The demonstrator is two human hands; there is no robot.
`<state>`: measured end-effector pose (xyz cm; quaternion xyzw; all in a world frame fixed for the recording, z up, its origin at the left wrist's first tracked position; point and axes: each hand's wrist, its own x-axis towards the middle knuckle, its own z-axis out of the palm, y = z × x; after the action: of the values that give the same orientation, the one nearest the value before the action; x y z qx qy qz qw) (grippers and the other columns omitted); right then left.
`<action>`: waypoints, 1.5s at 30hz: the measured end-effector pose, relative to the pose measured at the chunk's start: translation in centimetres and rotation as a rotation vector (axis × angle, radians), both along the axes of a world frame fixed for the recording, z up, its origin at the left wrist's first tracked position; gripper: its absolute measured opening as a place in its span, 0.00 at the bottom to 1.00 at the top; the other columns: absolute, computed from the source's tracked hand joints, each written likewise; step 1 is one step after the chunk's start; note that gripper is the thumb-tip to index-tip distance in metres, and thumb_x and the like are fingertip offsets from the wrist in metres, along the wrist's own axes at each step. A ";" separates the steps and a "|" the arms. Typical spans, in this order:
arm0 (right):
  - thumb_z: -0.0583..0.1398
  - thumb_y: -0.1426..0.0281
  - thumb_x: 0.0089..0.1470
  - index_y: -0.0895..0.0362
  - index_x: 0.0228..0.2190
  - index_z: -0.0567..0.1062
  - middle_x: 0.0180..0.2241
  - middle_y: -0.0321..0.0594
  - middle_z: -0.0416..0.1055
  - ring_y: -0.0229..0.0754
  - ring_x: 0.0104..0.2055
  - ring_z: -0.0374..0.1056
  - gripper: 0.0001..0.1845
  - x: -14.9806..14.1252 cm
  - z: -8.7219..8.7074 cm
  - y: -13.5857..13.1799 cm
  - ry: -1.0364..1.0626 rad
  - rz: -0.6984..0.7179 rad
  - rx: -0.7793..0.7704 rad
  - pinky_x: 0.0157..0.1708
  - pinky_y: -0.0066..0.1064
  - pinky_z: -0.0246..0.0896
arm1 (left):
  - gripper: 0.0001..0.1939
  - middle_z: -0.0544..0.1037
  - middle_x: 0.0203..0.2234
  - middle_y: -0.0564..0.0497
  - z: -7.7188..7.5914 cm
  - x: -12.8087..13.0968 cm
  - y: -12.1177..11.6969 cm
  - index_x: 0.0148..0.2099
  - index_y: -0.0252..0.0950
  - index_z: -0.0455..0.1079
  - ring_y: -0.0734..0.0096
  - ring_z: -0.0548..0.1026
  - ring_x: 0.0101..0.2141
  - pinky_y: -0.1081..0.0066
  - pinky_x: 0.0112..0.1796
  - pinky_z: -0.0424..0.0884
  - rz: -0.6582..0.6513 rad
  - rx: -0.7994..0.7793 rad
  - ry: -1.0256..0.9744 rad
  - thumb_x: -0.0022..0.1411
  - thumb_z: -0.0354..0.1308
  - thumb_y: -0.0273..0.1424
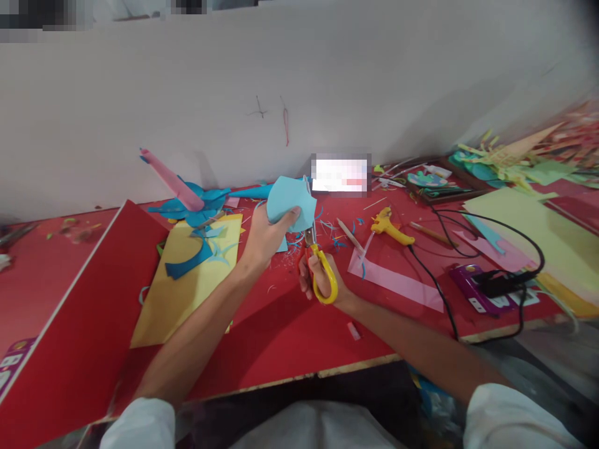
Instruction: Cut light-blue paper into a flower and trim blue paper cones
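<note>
Over the middle of the red table, my left hand (274, 227) grips a piece of light blue paper (287, 198), thumb on its near face. My right hand (324, 277) is closed around the handles of a pair of scissors (326, 277), one yellow and one red. Their metal blades point away from me and meet the right edge of the blue paper. Thin blue paper trimmings (334, 240) lie scattered under and beside the scissors.
Left stands an upright red board (93, 299) beside yellow sheets (187, 293) with blue scraps. Behind them is a blue paper flower with a pink cone (173, 181). Right lie a yellow glue gun (390, 227), a pink strip (397, 284), and a purple power strip (482, 288) with black cables.
</note>
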<state>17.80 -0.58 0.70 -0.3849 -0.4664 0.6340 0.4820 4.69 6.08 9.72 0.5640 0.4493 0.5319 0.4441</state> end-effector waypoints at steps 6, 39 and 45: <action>0.57 0.23 0.44 0.54 0.20 0.67 0.11 0.34 0.65 0.33 0.09 0.58 0.45 0.4 0.2 0.3 0.003 -0.052 0.047 0.07 0.23 0.51 | 0.17 0.74 0.27 0.50 0.6 -1.0 0.6 0.32 0.35 0.72 0.71 0.70 0.28 0.69 0.30 0.72 -0.013 0.036 0.031 0.56 0.71 0.42; 0.71 0.45 0.48 0.50 0.24 0.67 0.17 0.31 0.68 0.37 0.16 0.61 0.27 1.9 0.2 2.9 0.001 -0.280 0.181 0.16 0.33 0.61 | 0.11 0.77 0.26 0.51 1.5 -2.8 1.3 0.33 0.37 0.76 0.70 0.70 0.26 0.71 0.27 0.64 -0.547 0.028 0.570 0.57 0.69 0.40; 0.70 0.47 0.53 0.50 0.26 0.67 0.17 0.32 0.68 0.38 0.17 0.63 0.25 2.9 -0.6 3.7 -0.040 -0.399 0.202 0.18 0.33 0.62 | 0.21 0.84 0.39 0.44 -0.9 -1.4 1.3 0.45 0.36 0.79 0.66 0.79 0.36 0.68 0.37 0.75 -0.554 -0.209 0.183 0.54 0.74 0.42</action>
<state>20.67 3.08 0.08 -0.4317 -0.4519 0.4684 0.6245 3.25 7.37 8.87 0.6619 0.3688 0.2884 0.5854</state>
